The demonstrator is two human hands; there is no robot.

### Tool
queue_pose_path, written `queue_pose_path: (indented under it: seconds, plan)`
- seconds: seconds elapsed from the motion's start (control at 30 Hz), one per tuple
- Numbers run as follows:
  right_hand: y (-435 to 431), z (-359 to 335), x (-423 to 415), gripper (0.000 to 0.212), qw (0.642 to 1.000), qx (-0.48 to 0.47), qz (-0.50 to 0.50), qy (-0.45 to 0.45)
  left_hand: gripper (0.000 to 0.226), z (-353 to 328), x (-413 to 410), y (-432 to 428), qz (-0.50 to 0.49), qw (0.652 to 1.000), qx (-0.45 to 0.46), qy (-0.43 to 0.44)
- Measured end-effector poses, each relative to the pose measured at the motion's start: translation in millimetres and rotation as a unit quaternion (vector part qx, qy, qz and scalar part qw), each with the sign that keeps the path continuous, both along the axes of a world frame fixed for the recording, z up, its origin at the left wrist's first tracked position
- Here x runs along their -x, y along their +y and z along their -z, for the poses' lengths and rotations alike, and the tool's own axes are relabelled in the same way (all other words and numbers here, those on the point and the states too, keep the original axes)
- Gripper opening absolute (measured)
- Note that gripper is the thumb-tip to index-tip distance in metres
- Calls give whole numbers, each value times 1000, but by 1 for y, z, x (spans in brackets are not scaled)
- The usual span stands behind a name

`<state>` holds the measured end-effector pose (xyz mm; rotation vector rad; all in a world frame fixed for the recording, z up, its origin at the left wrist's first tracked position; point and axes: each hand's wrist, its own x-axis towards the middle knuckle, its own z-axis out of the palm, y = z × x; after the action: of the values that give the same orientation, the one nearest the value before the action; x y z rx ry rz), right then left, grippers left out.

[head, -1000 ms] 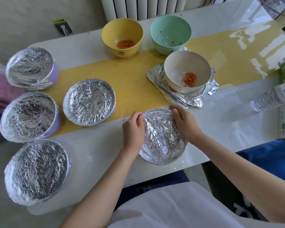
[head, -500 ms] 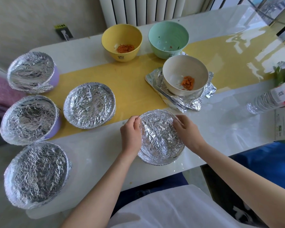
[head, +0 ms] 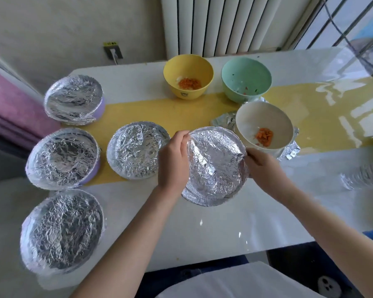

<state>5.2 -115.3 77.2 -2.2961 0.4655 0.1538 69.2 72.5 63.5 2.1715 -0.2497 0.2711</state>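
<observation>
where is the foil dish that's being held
Head view, centre: the foil dish is between the left hand and right hand, beside the white bowl.

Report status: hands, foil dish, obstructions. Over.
Left hand grips, right hand pinches opposite rims. Round silver foil-wrapped dish held between them, tilted. White round bowl of orange bits close behind it.

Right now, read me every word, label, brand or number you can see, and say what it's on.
No text reads clearly.
Yellow bowl: small dark mark on its front, too small to read.
Wall socket: yellow-green sticker above it, characters blurred.
Plastic bottle: blurred, nothing legible.
Foil-covered dish held by left hand and right hand: no print.
</observation>
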Motion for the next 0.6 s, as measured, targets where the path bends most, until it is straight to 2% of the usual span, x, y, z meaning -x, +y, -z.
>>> queue_pose_path:
  seconds: [0.1,0.2,0.37,0.5,0.6]
  plan:
    - [7,-21,-33,22,996,58,-30,-54,20,-21,-31,6,-14,999,3,-39]
    - [17,-41,-71,27,992,68,-53,-88,21,-41,-67,16,-32,998,9,-47]
    - [36,-53,-143,40,990,58,-84,-99,32,-72,-128,44,-16,999,34,-1]
    - [53,-47,-201,30,991,50,-91,-90,38,-66,-152,81,-119,991,59,9]
    - [71,-39,-239,29,993,40,-83,-75,29,-27,-146,114,-181,983,5,45]
